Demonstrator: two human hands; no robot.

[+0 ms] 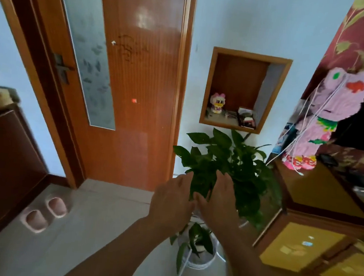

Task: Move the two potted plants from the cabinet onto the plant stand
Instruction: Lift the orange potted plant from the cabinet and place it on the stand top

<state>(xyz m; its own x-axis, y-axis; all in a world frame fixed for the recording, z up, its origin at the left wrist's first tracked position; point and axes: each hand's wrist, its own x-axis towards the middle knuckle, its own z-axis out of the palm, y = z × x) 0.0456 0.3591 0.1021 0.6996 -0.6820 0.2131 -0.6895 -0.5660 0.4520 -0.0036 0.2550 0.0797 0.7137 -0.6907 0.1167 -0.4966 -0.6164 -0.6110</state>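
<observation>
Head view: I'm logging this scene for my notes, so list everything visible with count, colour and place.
large potted plant: one, dark green, upper level by the wall.
small potted plant: one, green in a white pot, lower, between the forearms.
door: one, orange wood, left of centre.
wall niche: one, wood-framed, above the plants.
duck figure: one, pink and white, in the niche.
slippers: two, pink, on the floor at left.
cabinet: one, yellow-brown, right.
block figure: one, pink, on the cabinet.
hands: left, right, both open, at the large plant's leaves.

Wooden door (135, 85) with frosted glass panel (87, 50) and dark handle (62, 69). Wall niche (244, 90) holding duck figurine (216, 103). Pink slippers (45, 213) on tiled floor (93, 235). Pink block figure (330, 115), right.
</observation>
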